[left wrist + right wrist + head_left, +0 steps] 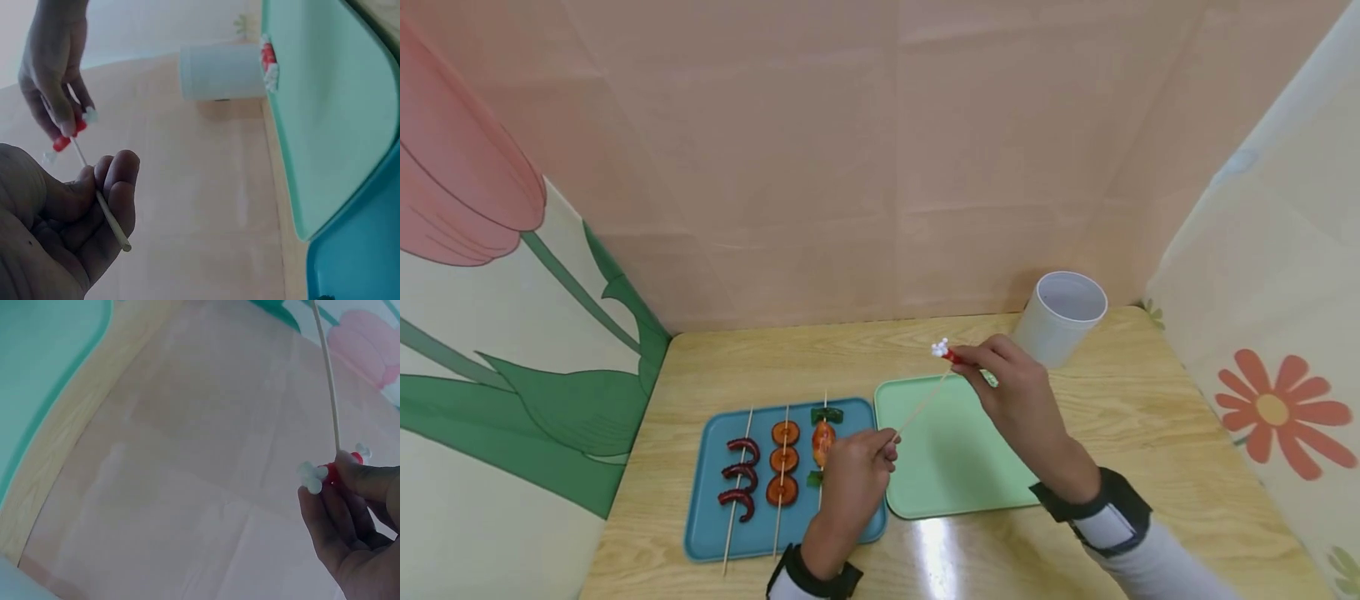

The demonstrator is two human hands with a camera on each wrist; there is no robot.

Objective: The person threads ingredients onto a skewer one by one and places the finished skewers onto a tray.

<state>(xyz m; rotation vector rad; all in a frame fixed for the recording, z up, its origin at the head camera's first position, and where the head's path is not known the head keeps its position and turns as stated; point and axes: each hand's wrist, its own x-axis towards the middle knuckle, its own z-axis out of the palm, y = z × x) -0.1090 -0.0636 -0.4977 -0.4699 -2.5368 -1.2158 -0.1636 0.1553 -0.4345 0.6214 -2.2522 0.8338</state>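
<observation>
My left hand [853, 471] pinches a thin wooden skewer [922, 406] between thumb and fingers, above the seam between two trays. The skewer's blunt end [119, 234] sticks out past the fingers. At its other end, my right hand [1011, 396] pinches a small red piece with white knobbed ends [331, 474], and the stick meets its red middle. Whether the tip has gone through the piece is hidden by the fingers. A second red-and-white piece [269, 65] lies on the light green tray [940, 467], mostly covered by my right hand in the head view.
The blue tray [700, 533], left of the green one, bears three filled skewers: curved dark-red sausages [739, 472], round orange-brown slices [783, 460], and a brown wing-like piece [823, 442] with green bits. Behind the green tray stands a white cup [1052, 333] near the table's back edge.
</observation>
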